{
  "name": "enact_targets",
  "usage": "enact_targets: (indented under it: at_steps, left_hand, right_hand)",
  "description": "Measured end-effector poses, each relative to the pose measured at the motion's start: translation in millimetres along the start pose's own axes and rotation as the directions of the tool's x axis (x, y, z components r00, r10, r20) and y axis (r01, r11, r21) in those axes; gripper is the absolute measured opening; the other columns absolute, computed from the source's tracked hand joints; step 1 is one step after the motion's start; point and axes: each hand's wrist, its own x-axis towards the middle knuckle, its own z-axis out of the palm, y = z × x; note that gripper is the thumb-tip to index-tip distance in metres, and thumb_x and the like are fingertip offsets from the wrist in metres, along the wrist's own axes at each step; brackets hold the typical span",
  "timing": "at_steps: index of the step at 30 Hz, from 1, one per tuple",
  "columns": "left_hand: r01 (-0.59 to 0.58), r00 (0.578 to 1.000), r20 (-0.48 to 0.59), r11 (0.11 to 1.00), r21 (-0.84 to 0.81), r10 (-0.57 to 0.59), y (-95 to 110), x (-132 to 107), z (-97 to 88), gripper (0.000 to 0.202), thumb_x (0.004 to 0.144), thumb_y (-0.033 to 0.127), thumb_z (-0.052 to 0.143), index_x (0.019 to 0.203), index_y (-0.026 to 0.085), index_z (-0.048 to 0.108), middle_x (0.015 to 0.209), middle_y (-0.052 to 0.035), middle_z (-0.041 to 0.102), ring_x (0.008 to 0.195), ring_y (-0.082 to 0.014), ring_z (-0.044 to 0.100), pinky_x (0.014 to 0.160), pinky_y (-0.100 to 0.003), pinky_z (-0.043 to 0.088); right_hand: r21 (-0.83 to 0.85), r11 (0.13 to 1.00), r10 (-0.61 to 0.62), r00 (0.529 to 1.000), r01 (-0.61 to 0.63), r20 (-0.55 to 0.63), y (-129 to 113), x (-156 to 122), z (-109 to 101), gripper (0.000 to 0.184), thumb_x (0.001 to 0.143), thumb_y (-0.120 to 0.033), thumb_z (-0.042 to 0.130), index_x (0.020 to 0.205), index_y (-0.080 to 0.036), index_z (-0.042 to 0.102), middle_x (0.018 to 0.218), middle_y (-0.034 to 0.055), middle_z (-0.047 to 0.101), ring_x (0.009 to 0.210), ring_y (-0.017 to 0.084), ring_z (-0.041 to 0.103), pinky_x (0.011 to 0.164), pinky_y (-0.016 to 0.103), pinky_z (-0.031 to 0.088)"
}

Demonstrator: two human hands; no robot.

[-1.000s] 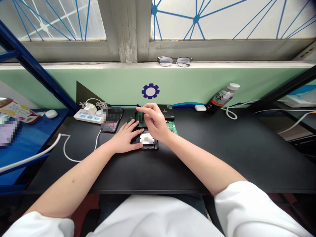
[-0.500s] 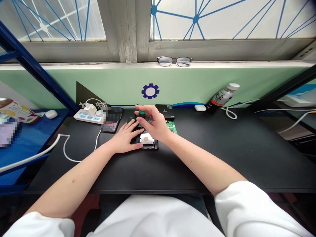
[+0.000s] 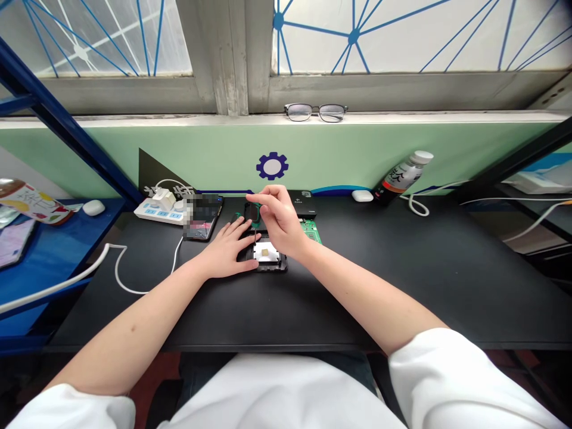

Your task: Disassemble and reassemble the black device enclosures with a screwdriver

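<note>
My right hand point(image 3: 282, 221) is around the upper part of a screwdriver point(image 3: 254, 213) with a dark and green handle. The index finger reaches over the handle's top. The screwdriver stands upright, its thin shaft running down to the left side of an opened black device casing point(image 3: 281, 267); the tip itself is too small to make out. Inside the casing lies a white part with a small tan square point(image 3: 265, 252). My left hand point(image 3: 227, 250) rests flat with fingers spread, its thumb and index finger touching the casing's left side.
Behind my right hand are a green circuit board point(image 3: 311, 230) and a black box point(image 3: 306, 205). A smartphone point(image 3: 208, 217) and a power strip point(image 3: 154, 211) with a white cable lie to the left. A bottle point(image 3: 402, 176) leans at the back right, beside a white case point(image 3: 362, 195).
The fingers of my right hand have shifted on the screwdriver handle, the thumb moving up and the index finger now over its top. My left hand and the casing stay put.
</note>
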Motion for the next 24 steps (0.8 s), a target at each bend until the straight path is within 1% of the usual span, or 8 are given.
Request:
enact_targets:
  at_steps: [3,5,9,12,16,19,22,24]
  left_hand:
    - [-0.010,1.000,-0.009,1.000,-0.001,0.010,0,0,0.0,0.071,0.097,0.067,0.066,0.160,0.035,0.056,0.176,-0.0077,0.035,0.167,-0.0432,0.014,0.133,-0.066,0.020]
    - [-0.015,1.000,-0.014,1.000,0.002,0.015,0,0,-0.4,0.071,0.097,0.068,0.066,0.160,0.035,0.055,0.177,-0.0075,0.034,0.168,-0.0422,0.014,0.133,-0.066,0.021]
    - [-0.023,1.000,-0.003,1.000,0.013,0.023,1,1,-1.8,0.072,0.098,0.068,0.064,0.160,0.033,0.055,0.179,-0.0080,0.027,0.168,-0.0416,0.013,0.133,-0.066,0.020]
    - [-0.031,0.999,-0.008,0.999,0.008,0.031,1,1,-2.2,0.071,0.098,0.066,0.064,0.160,0.032,0.055,0.179,-0.0077,0.027,0.167,-0.0413,0.015,0.134,-0.066,0.019]
    - [-0.030,0.999,-0.016,1.000,-0.002,0.030,1,0,-1.9,0.070,0.097,0.065,0.066,0.159,0.033,0.056,0.177,-0.0085,0.032,0.166,-0.0413,0.019,0.133,-0.066,0.021]
    - [-0.029,0.999,-0.016,0.999,-0.014,0.029,1,0,-1.8,0.071,0.097,0.064,0.067,0.161,0.034,0.054,0.178,-0.0078,0.030,0.166,-0.0417,0.019,0.133,-0.067,0.021]
    - [-0.028,0.999,-0.022,0.999,-0.023,0.027,1,0,-1.6,0.074,0.097,0.064,0.067,0.163,0.035,0.051,0.181,-0.0058,0.024,0.167,-0.0423,0.016,0.133,-0.068,0.020]
    - [-0.029,0.999,-0.028,0.999,-0.021,0.028,1,0,-1.2,0.073,0.097,0.065,0.067,0.162,0.035,0.053,0.182,-0.0048,0.022,0.168,-0.0427,0.014,0.133,-0.069,0.019]
  right_hand:
    - [0.018,1.000,-0.016,0.999,0.017,-0.031,-3,2,-1,0.036,0.113,-0.033,0.036,0.122,-0.027,0.070,0.121,0.0110,0.063,0.110,0.023,0.066,0.095,0.047,0.063]
    - [0.070,0.998,-0.007,0.999,0.010,-0.036,-6,2,-1,0.033,0.113,-0.035,0.038,0.119,-0.026,0.069,0.126,0.0118,0.068,0.117,0.024,0.069,0.100,0.047,0.062]
    - [0.180,0.980,0.086,0.996,-0.079,-0.030,-8,0,3,0.023,0.109,-0.042,0.054,0.119,-0.024,0.064,0.134,0.0141,0.073,0.125,0.024,0.072,0.097,0.043,0.065]
    - [0.267,0.954,0.150,0.988,-0.140,-0.017,-9,-2,7,0.028,0.101,-0.046,0.069,0.116,-0.025,0.058,0.139,0.0144,0.073,0.123,0.024,0.075,0.101,0.042,0.065]
    - [0.352,0.906,0.239,0.970,-0.236,0.036,-10,-5,9,0.041,0.093,-0.051,0.078,0.113,-0.028,0.051,0.143,0.0132,0.071,0.123,0.024,0.077,0.108,0.046,0.065]
    - [0.349,0.911,0.219,0.975,-0.220,0.043,-10,-5,10,0.037,0.098,-0.049,0.073,0.117,-0.028,0.050,0.140,0.0139,0.073,0.126,0.025,0.076,0.108,0.048,0.064]
    - [0.296,0.938,0.179,0.983,-0.181,0.033,-10,-5,9,0.026,0.104,-0.039,0.061,0.126,-0.027,0.052,0.139,0.0144,0.073,0.129,0.024,0.074,0.108,0.047,0.063]
    - [0.226,0.961,0.156,0.987,-0.159,0.033,-11,-4,6,0.025,0.105,-0.032,0.054,0.129,-0.026,0.056,0.142,0.0141,0.070,0.131,0.025,0.071,0.107,0.047,0.063]
